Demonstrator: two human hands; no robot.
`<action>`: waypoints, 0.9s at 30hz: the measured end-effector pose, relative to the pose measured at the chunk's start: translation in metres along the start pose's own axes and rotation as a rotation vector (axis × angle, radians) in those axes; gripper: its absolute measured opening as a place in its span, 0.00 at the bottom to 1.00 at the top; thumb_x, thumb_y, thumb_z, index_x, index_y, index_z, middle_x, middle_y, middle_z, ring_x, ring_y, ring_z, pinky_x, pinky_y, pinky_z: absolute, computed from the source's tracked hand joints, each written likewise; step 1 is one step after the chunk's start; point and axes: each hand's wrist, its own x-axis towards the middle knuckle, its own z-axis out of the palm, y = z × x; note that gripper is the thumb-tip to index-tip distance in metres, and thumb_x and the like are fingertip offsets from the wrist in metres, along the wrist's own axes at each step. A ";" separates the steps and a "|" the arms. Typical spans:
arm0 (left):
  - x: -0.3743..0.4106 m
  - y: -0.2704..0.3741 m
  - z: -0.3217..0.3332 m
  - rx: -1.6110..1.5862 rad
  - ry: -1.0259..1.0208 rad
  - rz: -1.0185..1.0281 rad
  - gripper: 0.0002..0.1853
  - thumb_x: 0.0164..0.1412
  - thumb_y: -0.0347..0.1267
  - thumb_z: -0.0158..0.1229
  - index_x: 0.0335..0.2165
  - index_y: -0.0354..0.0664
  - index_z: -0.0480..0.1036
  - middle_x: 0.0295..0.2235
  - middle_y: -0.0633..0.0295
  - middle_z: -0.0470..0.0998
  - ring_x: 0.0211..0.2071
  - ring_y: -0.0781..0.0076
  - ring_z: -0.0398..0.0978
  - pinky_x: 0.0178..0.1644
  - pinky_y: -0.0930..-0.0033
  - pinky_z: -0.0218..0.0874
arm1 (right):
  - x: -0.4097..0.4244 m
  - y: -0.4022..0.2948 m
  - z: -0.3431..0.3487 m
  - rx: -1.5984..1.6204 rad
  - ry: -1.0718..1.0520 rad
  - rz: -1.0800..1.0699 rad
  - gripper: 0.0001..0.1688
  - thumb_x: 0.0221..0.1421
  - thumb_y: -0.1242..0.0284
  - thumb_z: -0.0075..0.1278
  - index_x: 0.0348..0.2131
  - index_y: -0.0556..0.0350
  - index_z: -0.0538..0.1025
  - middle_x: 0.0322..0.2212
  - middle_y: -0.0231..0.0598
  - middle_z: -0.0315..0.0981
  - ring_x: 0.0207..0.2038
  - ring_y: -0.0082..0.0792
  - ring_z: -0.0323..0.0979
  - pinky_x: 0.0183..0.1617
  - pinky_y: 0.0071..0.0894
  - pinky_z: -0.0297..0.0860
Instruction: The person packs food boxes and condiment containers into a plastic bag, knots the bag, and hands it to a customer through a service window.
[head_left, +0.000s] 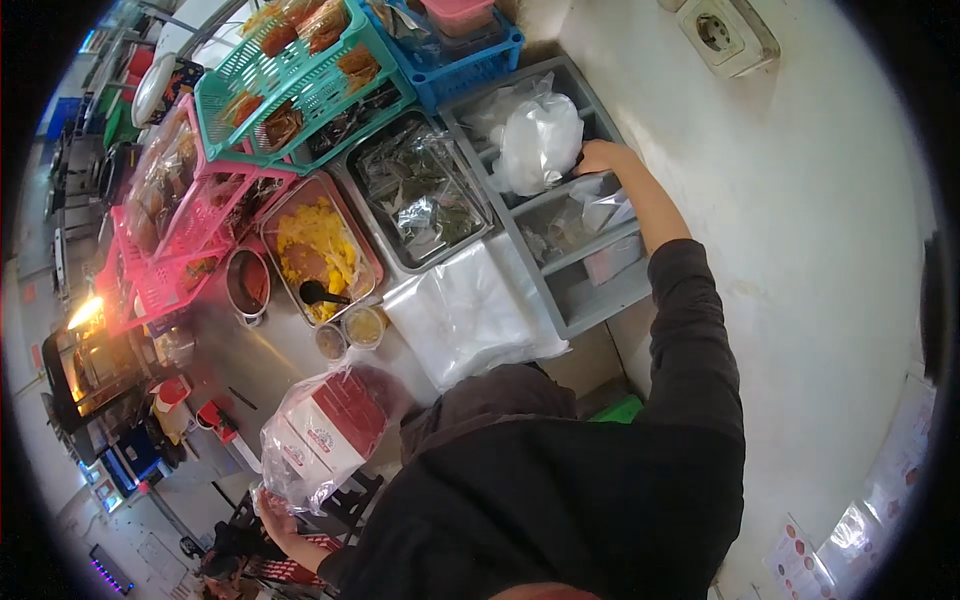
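My left hand (277, 517) grips the gathered end of a clear plastic bag (277, 461). Inside the bag are red-and-white printed boxes (349, 412), held out over the table's edge at lower left. My right hand (600, 157) reaches into a compartment of a grey plastic organizer (589, 300). Its fingers are hidden beside a bundle of white plastic bags (540, 142), so whether they grasp anything cannot be seen. Smaller clear packets (574, 221) lie in the neighbouring compartment.
Clear plastic bags (465, 307) lie stacked beside the organizer. Yellow food (322, 232) with a black spoon (319, 292) fills one tray; another holds wrapped dark-green items (420, 191). Two small tubs (364, 328), a saucepan (248, 281), teal (300, 109) and pink baskets (161, 296) stand near. A wall borders the right.
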 end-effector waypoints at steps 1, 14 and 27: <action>0.000 -0.001 0.003 -0.028 -0.027 0.003 0.10 0.60 0.38 0.55 0.37 0.45 0.72 0.28 0.72 0.72 0.25 0.83 0.67 0.28 0.79 0.59 | -0.003 -0.001 -0.009 0.065 -0.072 0.001 0.28 0.41 0.62 0.59 0.39 0.63 0.76 0.37 0.46 0.77 0.39 0.42 0.74 0.45 0.36 0.68; 0.015 -0.006 -0.023 -0.006 -0.096 0.061 0.12 0.59 0.39 0.57 0.39 0.47 0.72 0.31 0.73 0.74 0.25 0.83 0.69 0.28 0.79 0.60 | -0.053 -0.024 -0.030 1.029 0.309 0.025 0.10 0.53 0.71 0.54 0.34 0.60 0.76 0.26 0.32 0.73 0.25 0.20 0.69 0.27 0.17 0.66; 0.005 -0.017 -0.045 0.022 0.037 0.257 0.17 0.61 0.38 0.51 0.46 0.40 0.70 0.45 0.61 0.72 0.34 0.80 0.71 0.31 0.80 0.61 | -0.105 -0.065 -0.035 0.714 1.405 0.030 0.11 0.54 0.68 0.52 0.31 0.58 0.78 0.26 0.37 0.77 0.30 0.30 0.75 0.34 0.28 0.71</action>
